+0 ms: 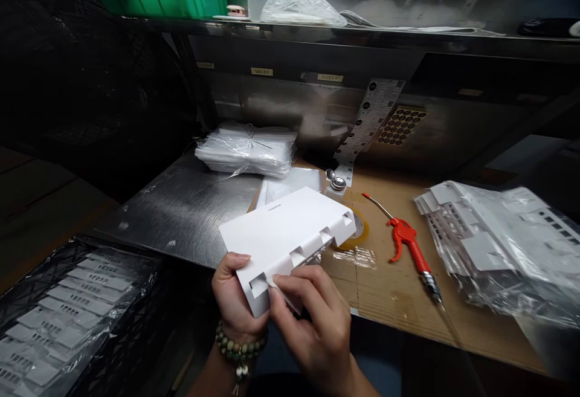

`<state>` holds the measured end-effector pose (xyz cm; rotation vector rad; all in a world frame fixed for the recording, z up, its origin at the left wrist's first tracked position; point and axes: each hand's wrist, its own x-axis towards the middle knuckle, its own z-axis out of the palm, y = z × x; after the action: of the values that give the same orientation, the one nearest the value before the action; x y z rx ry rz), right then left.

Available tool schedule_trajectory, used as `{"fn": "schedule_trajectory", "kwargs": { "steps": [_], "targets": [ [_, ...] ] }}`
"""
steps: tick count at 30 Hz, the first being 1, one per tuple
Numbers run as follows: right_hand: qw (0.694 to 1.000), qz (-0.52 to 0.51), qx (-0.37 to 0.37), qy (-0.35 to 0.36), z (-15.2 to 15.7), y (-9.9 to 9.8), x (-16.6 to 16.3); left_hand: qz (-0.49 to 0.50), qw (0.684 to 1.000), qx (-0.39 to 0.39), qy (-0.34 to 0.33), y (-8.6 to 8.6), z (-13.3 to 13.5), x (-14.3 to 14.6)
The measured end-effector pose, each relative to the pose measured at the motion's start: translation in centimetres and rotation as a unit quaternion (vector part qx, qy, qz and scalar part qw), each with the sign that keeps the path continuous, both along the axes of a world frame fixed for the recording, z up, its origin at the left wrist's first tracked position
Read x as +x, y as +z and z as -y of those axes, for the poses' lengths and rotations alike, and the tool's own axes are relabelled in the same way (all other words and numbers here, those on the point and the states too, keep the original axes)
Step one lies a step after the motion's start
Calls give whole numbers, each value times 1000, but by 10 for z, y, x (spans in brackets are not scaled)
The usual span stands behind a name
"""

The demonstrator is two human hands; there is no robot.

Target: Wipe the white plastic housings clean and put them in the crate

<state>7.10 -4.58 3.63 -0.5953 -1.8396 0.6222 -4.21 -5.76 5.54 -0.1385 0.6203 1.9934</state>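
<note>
A white card box (290, 222) is held tilted in the air, above the near edge of the surface (181, 203), with four notches along its lower right side. The left hand (238, 294), wearing a beaded bracelet (240, 345), grips the box's near end, thumb on top. The right hand (321, 318) pinches a small white bit (270, 281) beside the nearest notch; whether it is loose or part of the box is unclear. The step in hand appears to be work on that notch, calling next for a steady left grip and light fingertips. Just beyond lies a tape roll (360, 232). Rightward is a red air gun (408, 240), then bagged cards (498, 246) towards the right edge. Another bagged stack (247, 149) sits by the far left corner.
</note>
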Motion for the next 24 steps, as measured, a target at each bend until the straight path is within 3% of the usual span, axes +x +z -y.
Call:
{"fn": "schedule_trajectory", "kwargs": {
  "steps": [7, 12, 15, 20, 24],
  "targets": [
    [998, 6, -18, -52, -9, -3, 10, -11, 999, -11, 44, -4, 3, 4],
    [1000, -13, -8, 8, 9, 2, 2, 18, 1000, 15, -17, -6, 5, 9],
    [998, -34, -61, 11, 9, 5, 12, 15, 999, 26, -32, -7, 6, 5],
    [977, -102, -158, -98, -15, 0, 52, 66, 994, -5, -92, -9, 8, -12],
    [932, -219, -199, -208, -33, -15, 84, 115, 984, -18, -132, -8, 8, -20]
  ]
}}
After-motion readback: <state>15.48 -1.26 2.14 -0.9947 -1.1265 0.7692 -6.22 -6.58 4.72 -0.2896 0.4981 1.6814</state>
